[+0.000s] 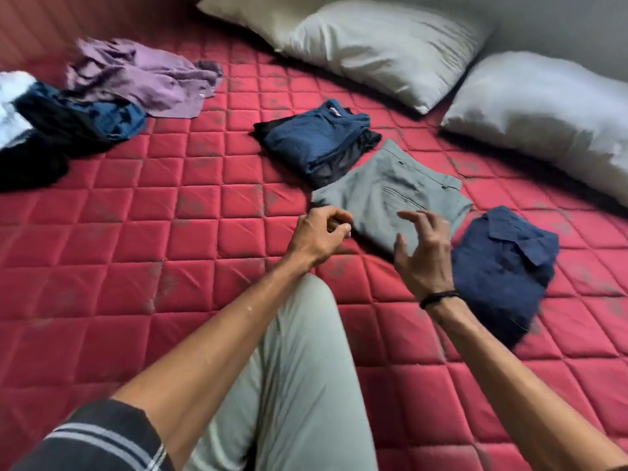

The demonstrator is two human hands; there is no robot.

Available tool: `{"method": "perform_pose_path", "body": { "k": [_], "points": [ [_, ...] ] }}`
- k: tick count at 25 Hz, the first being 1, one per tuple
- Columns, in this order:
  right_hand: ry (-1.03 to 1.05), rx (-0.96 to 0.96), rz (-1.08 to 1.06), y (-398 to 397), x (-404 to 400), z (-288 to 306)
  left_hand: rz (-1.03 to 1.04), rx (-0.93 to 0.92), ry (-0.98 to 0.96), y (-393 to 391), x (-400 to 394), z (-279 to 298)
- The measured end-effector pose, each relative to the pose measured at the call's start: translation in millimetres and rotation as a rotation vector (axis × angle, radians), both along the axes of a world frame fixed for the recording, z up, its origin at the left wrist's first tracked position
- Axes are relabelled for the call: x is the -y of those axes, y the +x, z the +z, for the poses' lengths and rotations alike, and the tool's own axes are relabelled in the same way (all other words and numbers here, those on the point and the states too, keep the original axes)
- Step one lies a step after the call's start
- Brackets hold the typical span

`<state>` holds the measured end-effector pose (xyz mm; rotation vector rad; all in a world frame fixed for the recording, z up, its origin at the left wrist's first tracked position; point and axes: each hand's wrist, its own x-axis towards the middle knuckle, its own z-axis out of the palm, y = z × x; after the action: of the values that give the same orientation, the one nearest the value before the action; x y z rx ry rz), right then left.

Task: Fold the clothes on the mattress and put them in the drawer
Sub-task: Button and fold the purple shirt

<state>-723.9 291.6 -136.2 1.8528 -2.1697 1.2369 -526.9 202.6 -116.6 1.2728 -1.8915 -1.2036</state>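
We see a red quilted mattress (pixel 136 232) filling most of the view. Two pale pillows (pixel 373 45) lie at its far side against a grey wall (pixel 560 22).

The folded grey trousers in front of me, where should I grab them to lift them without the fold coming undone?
Slide both hands under the folded grey trousers from their near edge, palms up; gripping one corner would likely let the flat layers slip open.
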Motion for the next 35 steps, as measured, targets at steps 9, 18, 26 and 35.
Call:
{"method": "perform_pose_path", "body": {
  "k": [9,18,26,35],
  "points": [
    [0.576,-0.196,0.759,296,153,-16,0.427,0.239,0.072,265,64,-21],
    [0.557,-0.402,0.780,554,345,-75,0.889,0.891,-0.192,518,164,-117],
    [0.162,-0.317,0.446,585,509,-33,1.042,0.900,-0.304,545,217,-131],
    [0.387,-0.232,0.330,487,610,-50,1.068,0.952,-0.297,541,230,-136]
  ]
}}
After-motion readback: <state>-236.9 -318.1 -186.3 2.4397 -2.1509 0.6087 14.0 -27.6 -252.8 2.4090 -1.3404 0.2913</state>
